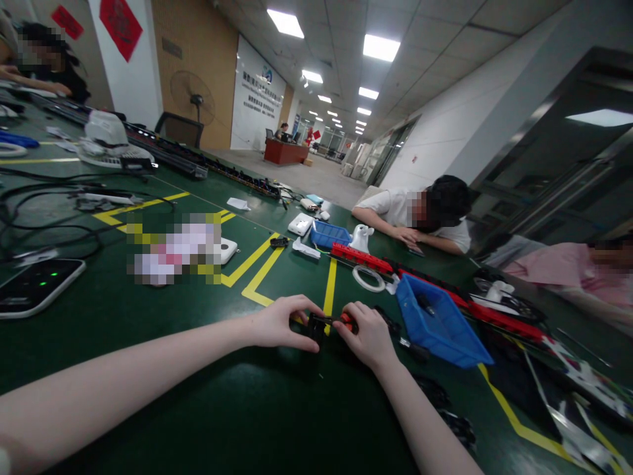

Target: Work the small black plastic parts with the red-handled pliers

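Observation:
Between thumb and fingers, my left hand (284,323) grips a small black part (316,328) just above the green table. My right hand (368,335) is closed around the red and black handle of a screwdriver (347,322). Its shaft points left and meets the black part; the tip is hidden there. A tiny light-coloured speck (321,376) lies on the table below the hands. Just right of my right hand are some dark parts (413,346), partly covered by it.
A blue bin (440,323) stands to the right, with a red strip (363,256) behind it. A smaller blue tray (330,235) and a white roll (368,278) lie farther back. Black cables (44,198) spread at left. A person (425,214) leans on the table opposite.

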A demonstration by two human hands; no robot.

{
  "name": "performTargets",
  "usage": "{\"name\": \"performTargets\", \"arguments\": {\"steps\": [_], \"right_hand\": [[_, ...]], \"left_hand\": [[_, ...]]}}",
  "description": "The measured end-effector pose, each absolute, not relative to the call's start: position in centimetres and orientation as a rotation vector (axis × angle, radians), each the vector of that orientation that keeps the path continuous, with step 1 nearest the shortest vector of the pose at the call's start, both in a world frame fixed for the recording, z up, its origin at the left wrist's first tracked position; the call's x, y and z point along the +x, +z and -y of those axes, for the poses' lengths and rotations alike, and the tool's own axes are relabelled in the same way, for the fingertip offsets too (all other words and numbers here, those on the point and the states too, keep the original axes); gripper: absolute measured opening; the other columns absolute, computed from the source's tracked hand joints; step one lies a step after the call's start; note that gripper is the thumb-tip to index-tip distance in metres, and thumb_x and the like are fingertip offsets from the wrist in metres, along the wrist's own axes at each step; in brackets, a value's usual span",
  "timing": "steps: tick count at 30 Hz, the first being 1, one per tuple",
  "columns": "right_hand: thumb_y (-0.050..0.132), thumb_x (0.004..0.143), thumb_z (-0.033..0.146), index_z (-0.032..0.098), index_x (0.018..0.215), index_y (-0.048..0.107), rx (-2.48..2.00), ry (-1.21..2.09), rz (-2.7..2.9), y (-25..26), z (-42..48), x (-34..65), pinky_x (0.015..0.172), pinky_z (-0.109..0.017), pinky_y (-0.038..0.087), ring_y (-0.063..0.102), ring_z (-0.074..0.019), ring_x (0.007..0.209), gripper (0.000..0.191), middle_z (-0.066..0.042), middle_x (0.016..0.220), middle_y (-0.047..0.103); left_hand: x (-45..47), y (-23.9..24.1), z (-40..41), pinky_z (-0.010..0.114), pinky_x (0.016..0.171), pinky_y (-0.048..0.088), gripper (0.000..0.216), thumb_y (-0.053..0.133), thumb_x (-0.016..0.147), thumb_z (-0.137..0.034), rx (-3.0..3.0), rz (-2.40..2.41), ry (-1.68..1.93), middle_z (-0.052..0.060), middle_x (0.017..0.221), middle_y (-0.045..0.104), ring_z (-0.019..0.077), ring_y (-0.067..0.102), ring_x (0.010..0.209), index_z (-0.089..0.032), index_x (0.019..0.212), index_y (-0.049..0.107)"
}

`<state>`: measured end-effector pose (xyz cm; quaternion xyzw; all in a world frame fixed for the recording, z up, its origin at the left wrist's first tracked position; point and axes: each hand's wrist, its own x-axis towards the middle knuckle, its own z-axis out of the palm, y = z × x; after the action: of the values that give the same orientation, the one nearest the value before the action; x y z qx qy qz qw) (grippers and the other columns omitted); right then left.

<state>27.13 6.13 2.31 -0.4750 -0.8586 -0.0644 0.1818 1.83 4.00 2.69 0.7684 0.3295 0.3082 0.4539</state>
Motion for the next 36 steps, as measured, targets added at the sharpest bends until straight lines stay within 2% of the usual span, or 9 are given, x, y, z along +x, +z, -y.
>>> {"name": "performTargets", "arguments": {"steps": [4,7,12,16,23,30,36], "right_hand": [[0.063,0.078,0.054,0.021,0.076,0.052,-1.321,-0.149,2.463,2.28,-6.22,27.07,0.065,-0.029,0.036,0.052,-0.0178,0.074,0.034,-0.002,0.08,0.055],[0.066,0.076,0.051,0.022,0.073,0.049,-1.315,-0.115,2.48,2.12,-6.33,27.02,0.065,-0.029,0.037,0.051,-0.0174,0.074,0.034,-0.002,0.082,0.054],[0.062,0.078,0.038,0.022,0.072,0.045,-1.314,-0.099,2.476,2.02,-6.32,26.88,0.064,-0.028,0.037,0.05,-0.0169,0.073,0.024,-0.002,0.08,0.053],[0.057,0.074,0.027,0.022,0.072,0.044,-1.312,-0.17,2.473,2.15,-6.19,26.72,0.063,-0.029,0.034,0.048,-0.0173,0.069,0.015,-0.001,0.073,0.052],[0.055,0.072,0.025,0.023,0.07,0.04,-1.306,-0.127,2.478,2.25,-6.2,26.54,0.064,-0.03,0.035,0.047,-0.0191,0.072,0.015,-0.002,0.073,0.053],[0.056,0.071,0.025,0.022,0.077,0.047,-1.314,-0.149,2.499,2.57,-6.06,26.26,0.067,-0.031,0.036,0.048,-0.0197,0.076,0.011,-0.004,0.08,0.056],[0.056,0.072,0.025,0.022,0.075,0.047,-1.325,-0.177,2.498,2.6,-6.02,26.23,0.065,-0.03,0.034,0.049,-0.0187,0.073,0.011,-0.003,0.077,0.056]], "left_hand": [[1.79,2.7,-4.04,0.042,0.097,0.047,0.054,0.081,0.07,-0.04,1.935,-0.807,0.784,0.006,0.119,0.06,0.0237,0.059,0.109,-0.023,0.118,0.063],[1.8,2.58,-4.06,0.043,0.098,0.047,0.053,0.081,0.07,-0.04,1.93,-0.779,0.812,0.006,0.118,0.061,0.0232,0.059,0.109,-0.022,0.117,0.064],[1.89,2.53,-3.96,0.043,0.101,0.047,0.051,0.081,0.07,-0.036,1.894,-0.746,0.849,0.005,0.118,0.06,0.0221,0.059,0.11,-0.023,0.117,0.063],[1.9,2.73,-3.85,0.043,0.102,0.046,0.052,0.082,0.069,-0.035,1.876,-0.706,0.863,0.005,0.118,0.059,0.022,0.06,0.11,-0.023,0.116,0.064],[1.78,2.83,-3.77,0.042,0.1,0.048,0.05,0.08,0.072,-0.034,1.918,-0.691,0.857,0.006,0.119,0.058,0.0222,0.059,0.111,-0.023,0.117,0.062],[1.82,2.59,-3.73,0.041,0.1,0.048,0.052,0.078,0.073,-0.035,1.959,-0.68,0.838,0.007,0.122,0.057,0.0228,0.058,0.111,-0.023,0.121,0.06],[1.88,2.48,-3.78,0.04,0.1,0.049,0.053,0.078,0.074,-0.034,1.925,-0.645,0.825,0.007,0.123,0.055,0.0222,0.058,0.113,-0.023,0.122,0.059]]}}
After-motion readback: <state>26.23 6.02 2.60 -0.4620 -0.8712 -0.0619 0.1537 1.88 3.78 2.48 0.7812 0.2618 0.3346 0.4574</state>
